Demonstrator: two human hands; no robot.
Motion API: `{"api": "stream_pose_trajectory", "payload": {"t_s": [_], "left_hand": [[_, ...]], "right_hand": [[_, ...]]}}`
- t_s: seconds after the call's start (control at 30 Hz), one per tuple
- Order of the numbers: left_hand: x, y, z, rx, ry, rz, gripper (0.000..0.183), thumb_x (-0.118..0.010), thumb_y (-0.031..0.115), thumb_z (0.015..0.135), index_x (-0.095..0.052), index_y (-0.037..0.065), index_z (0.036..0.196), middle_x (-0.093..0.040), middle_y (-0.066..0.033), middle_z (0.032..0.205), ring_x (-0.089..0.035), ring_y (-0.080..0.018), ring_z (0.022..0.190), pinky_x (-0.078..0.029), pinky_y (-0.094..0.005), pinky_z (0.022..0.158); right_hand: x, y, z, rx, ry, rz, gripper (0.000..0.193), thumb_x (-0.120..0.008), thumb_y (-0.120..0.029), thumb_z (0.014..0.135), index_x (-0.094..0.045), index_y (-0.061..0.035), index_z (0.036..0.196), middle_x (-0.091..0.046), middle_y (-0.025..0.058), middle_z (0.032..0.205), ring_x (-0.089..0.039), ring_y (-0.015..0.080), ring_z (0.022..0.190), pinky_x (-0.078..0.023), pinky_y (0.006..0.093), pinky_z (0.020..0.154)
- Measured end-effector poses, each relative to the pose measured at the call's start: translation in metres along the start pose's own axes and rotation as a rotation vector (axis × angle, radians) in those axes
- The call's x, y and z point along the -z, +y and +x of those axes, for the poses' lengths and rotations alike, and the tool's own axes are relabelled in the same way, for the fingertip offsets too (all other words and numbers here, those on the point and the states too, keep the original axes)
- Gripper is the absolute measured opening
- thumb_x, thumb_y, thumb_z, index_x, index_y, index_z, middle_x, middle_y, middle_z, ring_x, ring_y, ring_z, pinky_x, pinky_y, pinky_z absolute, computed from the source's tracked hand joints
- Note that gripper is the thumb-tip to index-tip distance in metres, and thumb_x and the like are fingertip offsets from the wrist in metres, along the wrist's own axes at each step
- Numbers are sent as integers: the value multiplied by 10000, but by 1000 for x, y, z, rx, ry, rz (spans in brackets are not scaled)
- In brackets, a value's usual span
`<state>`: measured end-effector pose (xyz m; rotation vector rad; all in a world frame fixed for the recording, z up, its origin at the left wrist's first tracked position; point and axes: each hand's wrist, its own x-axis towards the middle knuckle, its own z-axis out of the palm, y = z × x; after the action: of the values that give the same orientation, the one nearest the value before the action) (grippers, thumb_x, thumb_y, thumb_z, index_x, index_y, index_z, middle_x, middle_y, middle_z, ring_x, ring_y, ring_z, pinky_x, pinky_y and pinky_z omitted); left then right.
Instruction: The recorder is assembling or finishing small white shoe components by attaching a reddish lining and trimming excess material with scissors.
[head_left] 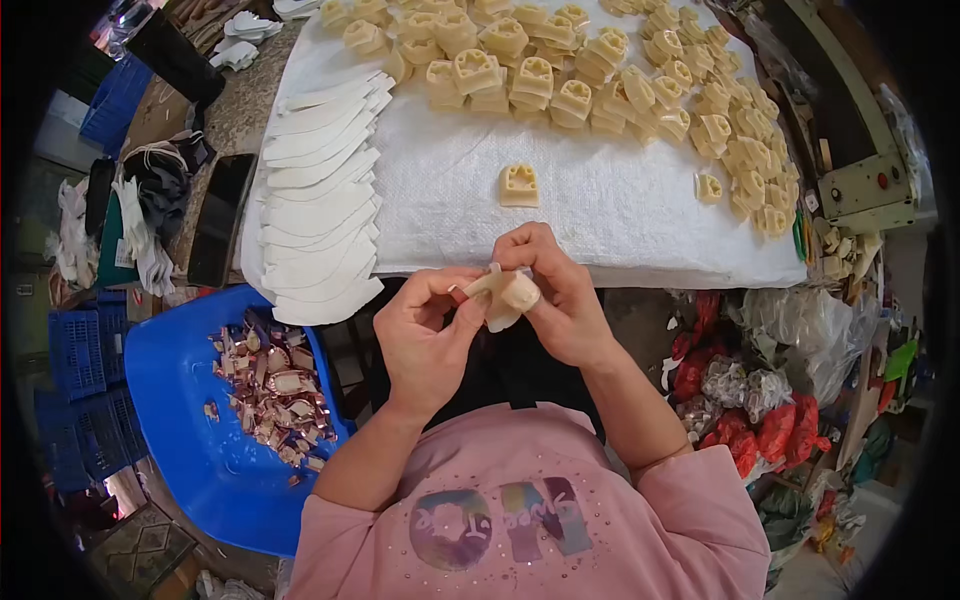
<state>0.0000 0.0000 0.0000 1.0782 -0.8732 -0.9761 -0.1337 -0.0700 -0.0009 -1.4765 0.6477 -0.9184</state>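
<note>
Over the near edge of the table, my left hand (425,335) pinches a white cover piece (499,316) between thumb and fingertips. My right hand (560,305) grips a small cream block (519,291), shaped like a shoe heel, with the white piece lying against it. Fingers hide part of both. One cream heel block (519,187), hollow on top, stands alone on the white woven sheet (440,200) beyond my hands. To the left, curved white cover pieces (322,215) lie overlapped in a long row.
Many cream heel blocks (570,100) crowd the far and right parts of the table. A blue tub (180,420) at lower left holds shiny purplish pieces (280,385). A dark phone (220,220) lies left of the row. Red and clear plastic bags (775,430) fill the right side.
</note>
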Motion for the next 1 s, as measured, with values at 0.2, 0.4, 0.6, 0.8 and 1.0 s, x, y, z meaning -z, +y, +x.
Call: {"api": "stream_pose_trajectory", "payload": {"t_s": [0.2,0.4,0.6,0.8,1.0], "left_hand": [[-7,5,-3,21,-12,81,112,-650,66,842,-604,-27,883,-624,-101,984,-571,-116,778,-483,-236,693],[9,10,1,-245,-118,382,106,-699,93,792,-636,13,819,-538,-114,1096,-504,-160,890,-429,-265,751],[11,8,3,-507,-213,449,161,-713,14,708,-676,46,862,-520,-96,1059,-495,-185,868,-427,-286,716],[15,5,3,249,-437,-42,559,-388,234,957,-198,-4,1426,-521,-102,1103,-501,-103,809,-417,-229,709],[6,-2,-1,218,-389,-80,501,-362,212,923,-254,-18,1355,-490,-102,1134,-526,-150,954,-440,-285,816]], "right_hand": [[2,-9,2,392,40,-587,167,-646,-77,734,-537,-74,860,-523,66,877,-443,258,859,-355,325,762],[13,-3,-3,94,-82,337,289,-703,-190,771,-580,-35,983,-543,47,942,-479,189,974,-387,322,844],[26,-13,1,-138,-178,111,448,-722,-58,733,-549,-12,1144,-627,85,1017,-601,157,876,-492,286,745],[21,-22,-3,225,-126,-224,464,-728,-29,700,-564,-55,1133,-647,96,958,-607,170,764,-498,264,605],[4,-10,-8,276,-110,-282,460,-769,-98,677,-594,-101,1102,-574,59,954,-519,209,883,-438,284,764]]}}
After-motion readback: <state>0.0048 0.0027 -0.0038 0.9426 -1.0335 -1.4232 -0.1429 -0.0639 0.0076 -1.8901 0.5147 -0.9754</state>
